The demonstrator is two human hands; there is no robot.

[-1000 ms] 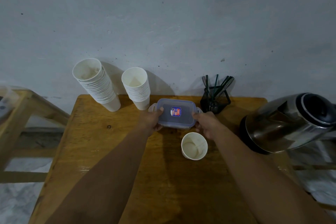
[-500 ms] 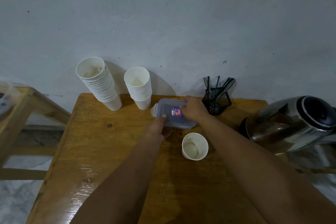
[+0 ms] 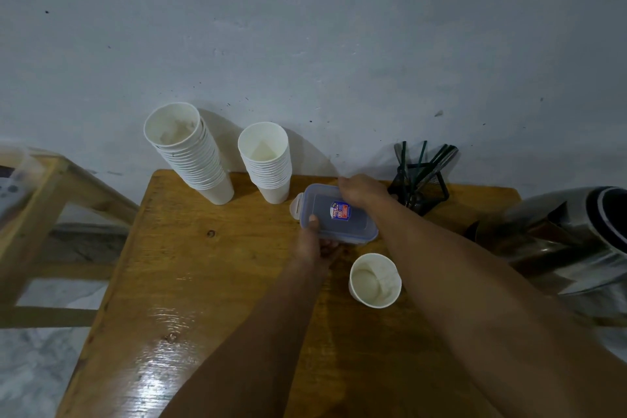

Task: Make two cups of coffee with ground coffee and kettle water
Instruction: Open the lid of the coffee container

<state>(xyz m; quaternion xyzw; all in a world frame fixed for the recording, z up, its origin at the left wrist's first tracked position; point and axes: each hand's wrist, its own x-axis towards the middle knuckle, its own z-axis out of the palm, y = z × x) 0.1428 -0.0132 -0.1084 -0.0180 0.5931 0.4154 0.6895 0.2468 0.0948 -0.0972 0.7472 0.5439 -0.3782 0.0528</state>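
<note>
A clear plastic container (image 3: 334, 214) with a blue-rimmed lid and a small label sits tilted at the back middle of the wooden table (image 3: 190, 282). My left hand (image 3: 314, 243) holds its near edge, thumb on the lid and fingers beneath. My right hand (image 3: 361, 190) grips the far right edge of the lid. One white paper cup (image 3: 375, 280) stands upright in front of the container, holding nothing I can make out. A steel kettle (image 3: 559, 231) with a black lid stands at the right edge.
Two stacks of white paper cups (image 3: 190, 149) (image 3: 268, 159) stand against the wall at the back left. A black mesh holder (image 3: 420, 176) with dark stirrers sits at the back right. A wooden frame (image 3: 44, 200) stands left of the table.
The container has turned and tilted. My right hand moved from its right end onto the far edge of the lid. My left hand slid to the near edge.
</note>
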